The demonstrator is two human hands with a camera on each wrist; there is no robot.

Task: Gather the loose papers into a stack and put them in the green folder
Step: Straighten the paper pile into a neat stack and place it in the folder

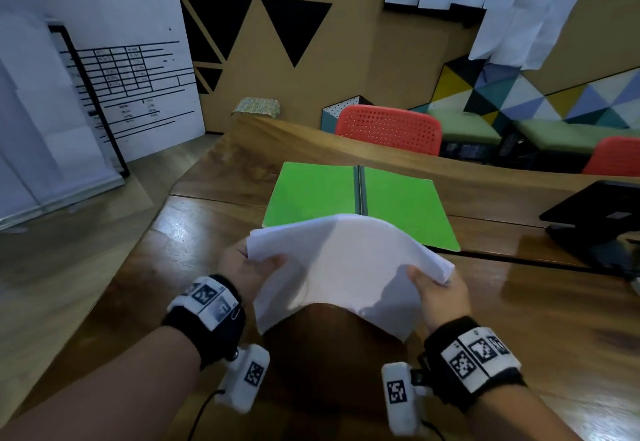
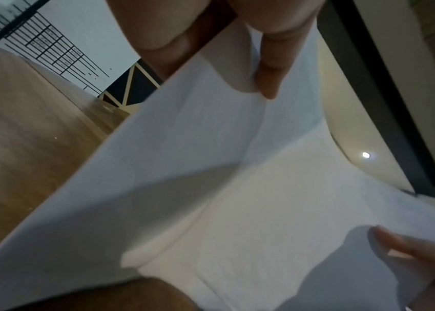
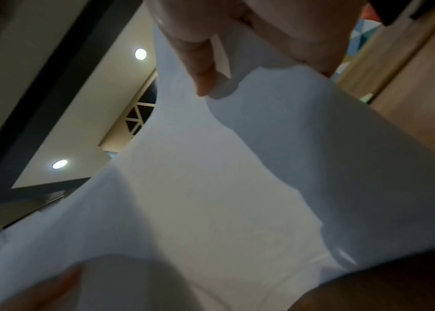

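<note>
Papers: white stack point(image 1: 341, 267) is lifted off the wooden table point(image 1: 519, 319) and bowed upward in the middle, its near edge drooping toward the person.
Left hand: left hand point(image 1: 249, 272) pinches the stack's 9 o'clock edge, thumb on top, fingers point(image 2: 269, 69) curled beneath.
Right hand: right hand point(image 1: 440, 293) clamps the 3 o'clock edge the same way; the sheets fan slightly at that corner.
Folder: green folder point(image 1: 360, 201) lies open and flat at 12 o'clock from the stack, just beyond it, spine running away from the person.
Step in hand: likely carrying the gathered sheets over to the folder.
Doing it well: ease the hands apart to flatten the bow, square the fanned corner, then lower the stack onto one leaf beside the spine.
Risk: loose sheets may slip from the fanned corner.
Nearby: black laptop point(image 1: 595, 212) sits at 2 o'clock, well apart.
</note>
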